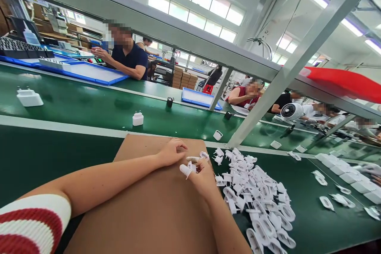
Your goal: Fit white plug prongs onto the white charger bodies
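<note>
My left hand rests on a brown cardboard sheet, its fingers loosely bent and thumb apart, with nothing visible in it. Beside it, at the sheet's right edge, my right hand wears white covers on its thumb and a finger. Between those fingertips it pinches a small white plastic plug part, mostly hidden by the fingers. Another white piece shows just past the knuckles; whether the hand touches it I cannot tell. To the right lies a large heap of white plastic plug parts, many with oval rims.
A green conveyor runs across in front, carrying white chargers and black ones. A slanted metal post rises beyond the heap. Rows of white boxes stand at right near a gloved hand. Several co-workers sit across.
</note>
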`<move>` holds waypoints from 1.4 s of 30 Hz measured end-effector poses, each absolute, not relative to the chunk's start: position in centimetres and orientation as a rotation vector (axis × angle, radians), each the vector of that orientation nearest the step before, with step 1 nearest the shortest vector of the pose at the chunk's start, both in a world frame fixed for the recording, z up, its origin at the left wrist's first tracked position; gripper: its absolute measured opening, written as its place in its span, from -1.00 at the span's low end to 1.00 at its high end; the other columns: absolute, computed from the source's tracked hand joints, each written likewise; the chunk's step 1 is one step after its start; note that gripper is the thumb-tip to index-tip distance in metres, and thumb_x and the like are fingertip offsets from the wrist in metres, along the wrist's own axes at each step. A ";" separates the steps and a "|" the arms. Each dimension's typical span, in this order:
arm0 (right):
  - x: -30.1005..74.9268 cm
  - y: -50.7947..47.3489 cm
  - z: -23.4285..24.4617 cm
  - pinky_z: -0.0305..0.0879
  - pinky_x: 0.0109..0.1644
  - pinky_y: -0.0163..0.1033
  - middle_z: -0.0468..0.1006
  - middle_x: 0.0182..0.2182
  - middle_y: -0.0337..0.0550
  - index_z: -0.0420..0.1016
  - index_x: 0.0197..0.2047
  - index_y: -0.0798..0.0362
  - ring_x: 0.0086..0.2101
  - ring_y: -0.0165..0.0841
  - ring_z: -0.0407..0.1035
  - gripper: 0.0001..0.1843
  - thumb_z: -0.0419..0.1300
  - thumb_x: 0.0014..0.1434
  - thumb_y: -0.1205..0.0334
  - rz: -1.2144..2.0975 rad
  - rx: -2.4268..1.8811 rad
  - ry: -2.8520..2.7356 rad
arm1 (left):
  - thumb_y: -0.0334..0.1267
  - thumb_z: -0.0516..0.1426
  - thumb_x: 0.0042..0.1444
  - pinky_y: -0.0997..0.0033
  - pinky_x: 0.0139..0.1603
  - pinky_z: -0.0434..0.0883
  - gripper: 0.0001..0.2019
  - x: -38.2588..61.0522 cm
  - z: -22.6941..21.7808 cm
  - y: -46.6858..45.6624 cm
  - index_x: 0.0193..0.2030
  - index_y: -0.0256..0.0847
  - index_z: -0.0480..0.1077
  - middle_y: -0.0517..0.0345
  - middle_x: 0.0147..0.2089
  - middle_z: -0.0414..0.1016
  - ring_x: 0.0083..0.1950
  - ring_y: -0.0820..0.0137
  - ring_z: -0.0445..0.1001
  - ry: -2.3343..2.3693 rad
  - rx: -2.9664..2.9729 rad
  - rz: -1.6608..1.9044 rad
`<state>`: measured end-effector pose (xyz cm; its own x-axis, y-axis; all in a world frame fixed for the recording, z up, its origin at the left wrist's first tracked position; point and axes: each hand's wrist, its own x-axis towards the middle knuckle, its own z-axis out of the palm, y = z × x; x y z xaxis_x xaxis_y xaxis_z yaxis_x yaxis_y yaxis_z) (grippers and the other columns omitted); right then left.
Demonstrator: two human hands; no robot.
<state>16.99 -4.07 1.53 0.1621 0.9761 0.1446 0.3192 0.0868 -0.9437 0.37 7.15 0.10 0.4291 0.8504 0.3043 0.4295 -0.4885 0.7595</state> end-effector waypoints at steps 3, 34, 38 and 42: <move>17.0 -4.1 1.3 0.50 -0.18 -0.14 0.50 -0.16 -0.04 0.68 -0.08 0.07 -0.30 -0.27 0.48 -0.68 0.32 0.07 0.21 0.863 -1.443 -1.437 | -0.18 0.21 -0.02 0.13 0.15 0.48 -0.76 0.2 0.2 7.2 -0.20 -0.15 0.59 -0.01 -0.02 0.60 0.08 0.12 0.51 1.136 2.068 0.899; 20.8 -0.5 3.1 0.48 -0.20 -0.23 0.67 -0.32 -0.15 0.60 -0.30 0.07 -0.31 -0.33 0.53 -0.59 0.54 -0.25 0.13 1.207 -1.001 -0.667 | -0.15 0.27 -0.05 0.22 0.08 0.44 -0.55 13.2 3.1 19.2 -0.01 -0.29 0.51 -0.10 0.02 0.58 0.00 0.11 0.53 1.248 2.180 0.767; 21.7 -1.2 4.1 0.46 -0.20 -0.26 0.66 -0.25 -0.16 0.60 -0.29 0.05 -0.29 -0.37 0.50 -0.63 0.52 -0.20 0.16 1.278 -0.928 -0.603 | 0.00 0.25 -0.02 0.30 0.01 0.44 -0.55 8.1 3.7 15.2 -0.02 -0.20 0.49 0.06 -0.04 0.61 -0.06 0.19 0.54 1.233 2.191 0.775; 21.4 -1.8 4.4 0.42 -0.23 -0.30 0.65 -0.20 -0.18 0.61 -0.17 0.02 -0.29 -0.40 0.49 -0.60 0.48 -0.10 0.11 1.269 -0.995 -0.660 | 0.17 0.26 0.01 0.36 -0.19 0.44 -0.45 2.8 3.3 8.6 0.02 -0.16 0.48 0.16 -0.16 0.62 -0.24 0.27 0.53 1.200 2.086 0.684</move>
<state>21.41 -1.81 4.36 0.2105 0.9710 -0.1136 -0.4644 -0.0029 -0.8856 2.84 8.61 3.34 0.4505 0.8841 0.1246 0.5577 -0.3877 0.7340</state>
